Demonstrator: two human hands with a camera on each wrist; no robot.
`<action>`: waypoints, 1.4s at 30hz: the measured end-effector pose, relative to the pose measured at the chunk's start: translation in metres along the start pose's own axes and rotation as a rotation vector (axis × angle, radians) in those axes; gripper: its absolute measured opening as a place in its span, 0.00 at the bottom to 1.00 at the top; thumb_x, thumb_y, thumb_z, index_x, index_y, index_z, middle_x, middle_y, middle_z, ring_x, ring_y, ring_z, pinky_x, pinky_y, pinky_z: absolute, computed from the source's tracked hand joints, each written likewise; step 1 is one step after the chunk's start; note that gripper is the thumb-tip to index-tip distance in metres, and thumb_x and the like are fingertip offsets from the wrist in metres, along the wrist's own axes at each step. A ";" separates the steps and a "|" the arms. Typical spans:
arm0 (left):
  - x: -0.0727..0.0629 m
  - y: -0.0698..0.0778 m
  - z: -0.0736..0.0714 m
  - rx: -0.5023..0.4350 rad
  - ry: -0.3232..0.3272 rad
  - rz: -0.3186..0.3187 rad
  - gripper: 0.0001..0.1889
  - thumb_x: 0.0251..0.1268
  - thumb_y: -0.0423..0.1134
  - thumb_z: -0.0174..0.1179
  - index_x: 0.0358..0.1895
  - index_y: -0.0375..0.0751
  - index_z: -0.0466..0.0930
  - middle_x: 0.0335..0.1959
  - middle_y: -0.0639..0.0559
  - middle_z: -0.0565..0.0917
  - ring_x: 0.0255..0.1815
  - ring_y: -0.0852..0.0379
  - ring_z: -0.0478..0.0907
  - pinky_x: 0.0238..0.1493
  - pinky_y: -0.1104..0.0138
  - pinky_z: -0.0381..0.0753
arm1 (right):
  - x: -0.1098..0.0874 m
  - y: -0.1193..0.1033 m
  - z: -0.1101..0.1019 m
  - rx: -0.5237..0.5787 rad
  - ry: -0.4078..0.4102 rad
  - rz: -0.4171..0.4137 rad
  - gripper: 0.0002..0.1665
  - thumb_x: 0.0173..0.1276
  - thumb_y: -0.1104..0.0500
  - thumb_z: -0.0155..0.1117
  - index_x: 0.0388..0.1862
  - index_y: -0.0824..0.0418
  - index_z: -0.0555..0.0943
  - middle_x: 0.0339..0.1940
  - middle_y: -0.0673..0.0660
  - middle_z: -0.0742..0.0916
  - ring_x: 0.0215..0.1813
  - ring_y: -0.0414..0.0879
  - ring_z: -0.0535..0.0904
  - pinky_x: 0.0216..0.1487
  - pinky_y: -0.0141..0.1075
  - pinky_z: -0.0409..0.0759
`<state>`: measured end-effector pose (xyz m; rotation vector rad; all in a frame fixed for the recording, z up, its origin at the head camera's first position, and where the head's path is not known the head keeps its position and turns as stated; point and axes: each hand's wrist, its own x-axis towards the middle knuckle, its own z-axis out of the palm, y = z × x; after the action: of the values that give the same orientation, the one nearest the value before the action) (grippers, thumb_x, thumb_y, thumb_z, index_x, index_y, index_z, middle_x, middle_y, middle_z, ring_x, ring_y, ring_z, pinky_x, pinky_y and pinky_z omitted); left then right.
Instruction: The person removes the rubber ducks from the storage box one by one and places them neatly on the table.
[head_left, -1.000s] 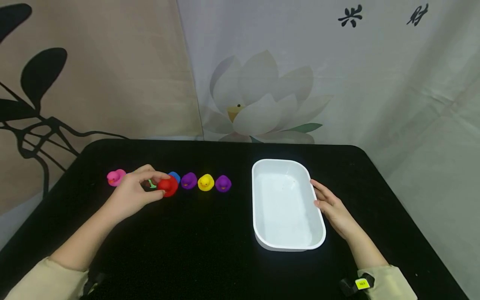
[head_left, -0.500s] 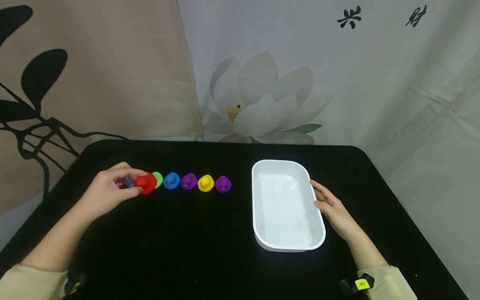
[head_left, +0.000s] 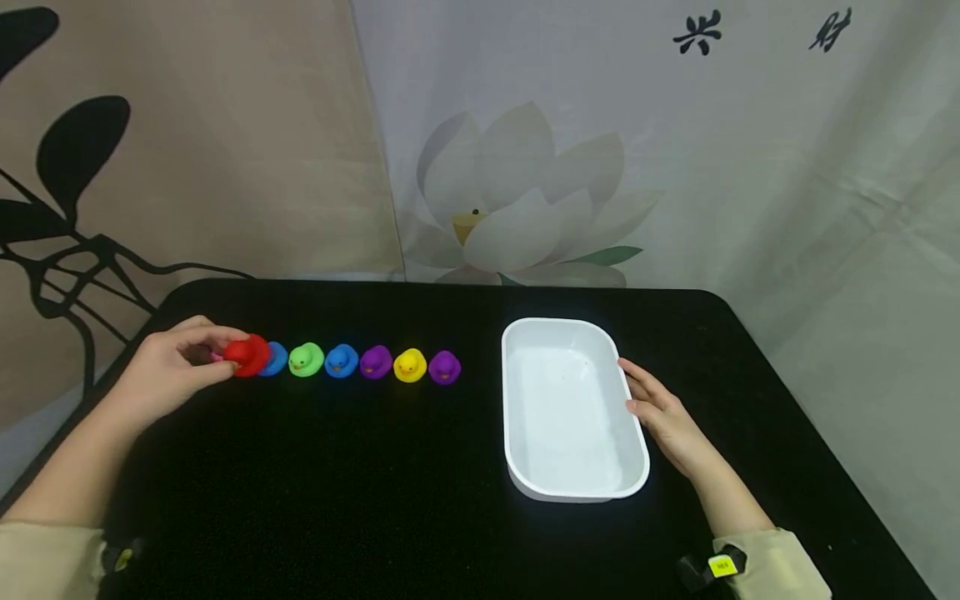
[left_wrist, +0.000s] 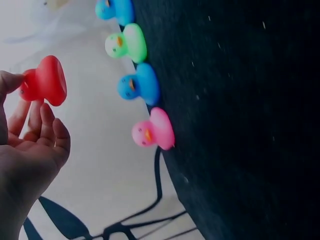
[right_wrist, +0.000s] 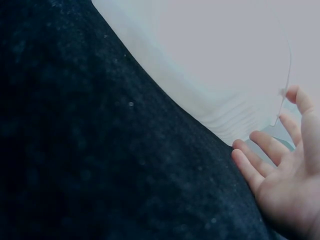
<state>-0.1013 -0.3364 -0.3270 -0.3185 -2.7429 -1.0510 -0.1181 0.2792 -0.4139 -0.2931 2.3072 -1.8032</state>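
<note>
My left hand point(head_left: 168, 362) pinches a red rubber duck point(head_left: 249, 356) between thumb and fingers at the left end of a row of ducks. In the left wrist view the red duck point(left_wrist: 45, 82) is held up, apart from the others. A pink duck point(left_wrist: 153, 130) is mostly hidden behind the hand in the head view. Rightward along the row come a blue duck point(head_left: 277, 359), a green duck point(head_left: 306, 360), another blue duck point(head_left: 342, 361), and purple and yellow ones. My right hand point(head_left: 667, 425) rests against the right side of a white tray point(head_left: 512, 417), fingers loosely bent.
A purple duck point(head_left: 376, 362), a yellow duck point(head_left: 410, 365) and a second purple duck point(head_left: 445, 367) finish the row. Everything stands on a black-covered table point(head_left: 337, 500). Behind its far edge hangs a printed curtain point(head_left: 525, 183).
My left hand has carried the red duck leftward along the row, from near the right-hand blue duck to the left end, uncovering the green and left-hand blue ducks. The right hand and tray stay put.
</note>
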 end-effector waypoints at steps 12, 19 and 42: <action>0.002 -0.029 -0.017 0.061 -0.006 -0.185 0.20 0.66 0.43 0.60 0.57 0.38 0.74 0.46 0.43 0.72 0.40 0.61 0.68 0.37 0.60 0.67 | 0.000 0.001 -0.001 0.006 0.001 -0.001 0.36 0.73 0.56 0.52 0.76 0.57 0.53 0.72 0.65 0.64 0.60 0.43 0.75 0.61 0.59 0.65; 0.003 -0.047 -0.023 0.059 0.003 -0.226 0.22 0.67 0.44 0.58 0.59 0.34 0.72 0.49 0.39 0.71 0.41 0.56 0.68 0.37 0.56 0.66 | 0.000 0.001 -0.001 0.006 -0.007 -0.008 0.36 0.73 0.57 0.52 0.76 0.57 0.53 0.72 0.66 0.64 0.59 0.41 0.75 0.60 0.53 0.69; 0.009 -0.091 -0.030 0.029 -0.008 -0.388 0.29 0.70 0.51 0.52 0.64 0.31 0.65 0.58 0.25 0.63 0.57 0.26 0.59 0.44 0.35 0.61 | 0.000 0.001 -0.001 0.001 -0.004 -0.012 0.35 0.74 0.57 0.51 0.76 0.57 0.53 0.73 0.65 0.64 0.60 0.43 0.74 0.59 0.48 0.70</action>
<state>-0.1314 -0.4209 -0.3606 0.2251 -2.8926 -1.0901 -0.1182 0.2801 -0.4145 -0.3106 2.3069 -1.8070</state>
